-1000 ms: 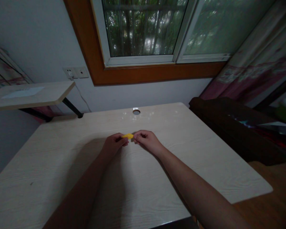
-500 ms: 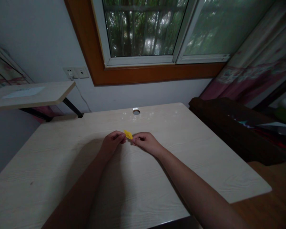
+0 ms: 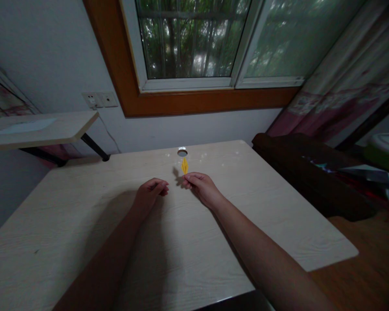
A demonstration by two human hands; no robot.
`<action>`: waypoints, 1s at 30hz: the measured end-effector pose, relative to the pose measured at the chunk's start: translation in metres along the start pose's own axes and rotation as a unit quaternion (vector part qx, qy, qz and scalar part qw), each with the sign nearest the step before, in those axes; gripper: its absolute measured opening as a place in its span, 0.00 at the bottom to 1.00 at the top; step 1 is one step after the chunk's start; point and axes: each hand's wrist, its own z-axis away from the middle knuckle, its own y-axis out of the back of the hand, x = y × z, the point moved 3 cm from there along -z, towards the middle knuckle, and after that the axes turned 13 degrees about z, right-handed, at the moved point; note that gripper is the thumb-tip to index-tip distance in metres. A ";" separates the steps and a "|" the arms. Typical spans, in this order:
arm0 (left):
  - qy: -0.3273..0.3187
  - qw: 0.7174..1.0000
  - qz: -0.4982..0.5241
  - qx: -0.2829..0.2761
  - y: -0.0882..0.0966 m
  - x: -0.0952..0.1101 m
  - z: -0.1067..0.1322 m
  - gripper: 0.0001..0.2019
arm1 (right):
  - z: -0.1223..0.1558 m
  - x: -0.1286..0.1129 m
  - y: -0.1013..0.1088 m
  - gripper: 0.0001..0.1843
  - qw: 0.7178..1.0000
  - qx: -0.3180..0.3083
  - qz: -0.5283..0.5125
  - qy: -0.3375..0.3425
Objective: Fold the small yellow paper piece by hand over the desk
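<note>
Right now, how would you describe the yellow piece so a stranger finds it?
On the pale table below the window, find the round hole. Just under it in view, the right hand holds the pointed yellow piece, the only bright yellow thing here.

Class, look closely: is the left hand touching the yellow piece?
Apart. The head view plainly shows tabletop between the left hand and the yellow piece, whose lower end is pinched in the right hand.
</note>
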 end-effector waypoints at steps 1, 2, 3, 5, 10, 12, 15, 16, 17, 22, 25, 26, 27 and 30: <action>0.001 1.000 0.000 -0.001 0.000 0.000 0.000 0.14 | 0.000 0.000 0.001 0.15 1.000 0.008 -0.010 -0.002; 0.001 1.000 0.000 -0.003 0.000 0.000 0.000 0.14 | -0.001 0.000 0.001 0.15 1.000 0.014 -0.018 -0.003; 0.001 1.000 0.000 -0.005 0.000 0.000 0.000 0.14 | -0.001 -0.001 0.001 0.14 1.000 0.018 -0.023 -0.005; 0.001 1.000 -0.002 -0.005 0.000 -0.001 0.000 0.14 | -0.001 -0.001 0.001 0.15 0.999 0.024 -0.026 -0.008; 0.000 1.000 -0.006 -0.007 0.000 -0.002 -0.001 0.14 | -0.001 -0.002 0.000 0.16 0.999 0.028 -0.026 -0.011; 0.003 1.000 -0.005 -0.010 0.000 -0.003 -0.002 0.14 | -0.002 -0.001 0.000 0.16 0.999 0.027 -0.026 -0.008; 0.003 1.000 -0.006 -0.012 0.000 -0.002 -0.001 0.14 | -0.003 0.003 -0.001 0.15 1.000 0.023 -0.016 0.000; 0.000 1.000 -0.008 -0.013 0.000 -0.001 -0.001 0.14 | -0.003 0.004 -0.002 0.15 1.000 0.020 -0.008 0.005; -0.003 1.000 -0.012 -0.014 0.000 0.000 -0.001 0.14 | -0.003 0.004 -0.003 0.15 1.000 0.015 0.002 0.010; -0.011 1.000 -0.019 -0.004 -0.002 0.001 -0.002 0.14 | 0.002 0.003 -0.008 0.14 0.996 -0.041 0.072 0.023; -0.018 1.000 -0.002 0.020 -0.001 -0.002 -0.003 0.16 | 0.006 -0.001 -0.010 0.14 0.991 -0.069 0.113 0.017; -0.022 1.000 0.002 0.020 -0.002 -0.003 -0.003 0.18 | 0.007 -0.001 -0.011 0.14 0.989 -0.075 0.128 0.015; -0.027 0.999 0.003 0.016 -0.002 -0.004 -0.003 0.19 | 0.008 -0.002 -0.012 0.14 0.987 -0.080 0.142 0.017; -0.050 0.999 -0.007 -0.003 -0.005 -0.007 -0.003 0.22 | 0.011 -0.001 -0.014 0.11 0.979 -0.093 0.182 0.030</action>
